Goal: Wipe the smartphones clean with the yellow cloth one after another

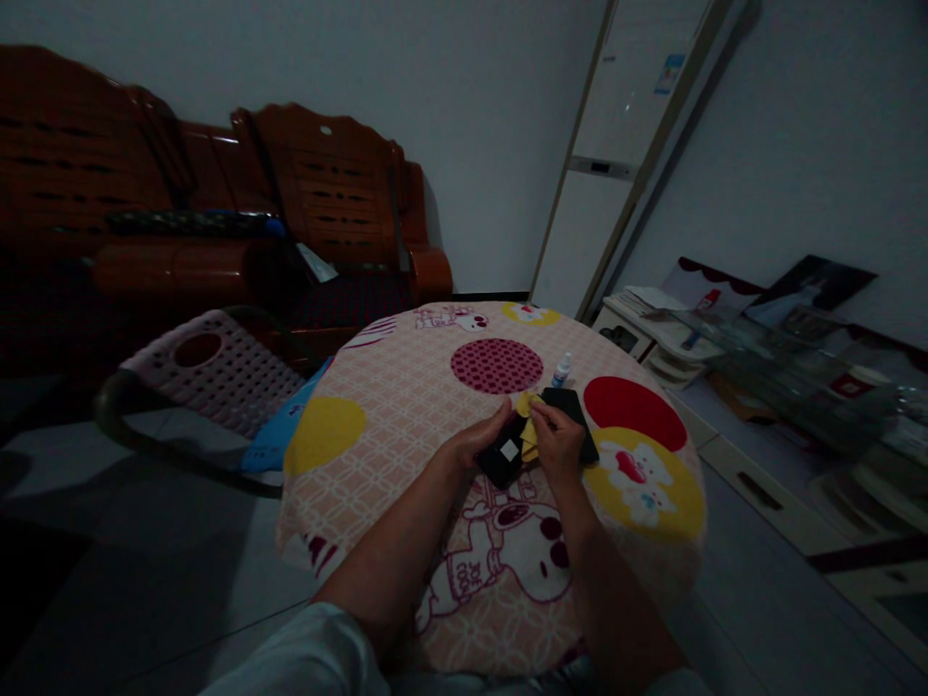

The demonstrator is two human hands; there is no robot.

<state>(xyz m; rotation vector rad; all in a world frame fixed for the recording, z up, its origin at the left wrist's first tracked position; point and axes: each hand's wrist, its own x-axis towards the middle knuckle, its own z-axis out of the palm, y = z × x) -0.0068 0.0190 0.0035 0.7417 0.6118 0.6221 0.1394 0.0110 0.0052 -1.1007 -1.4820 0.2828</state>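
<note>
My left hand holds a small black phone-like device with a pale square on its face, just above the round table. My right hand pinches a yellow cloth against the device's right edge. A second flat black device lies on the tablecloth partly under my right hand. A small white bottle with a blue cap stands just beyond both hands.
The table wears a pink cloth with red and yellow circles and cartoon prints. A pink plastic chair stands at the left, a dark wooden sofa behind. A tall white appliance and a cluttered low cabinet are at the right.
</note>
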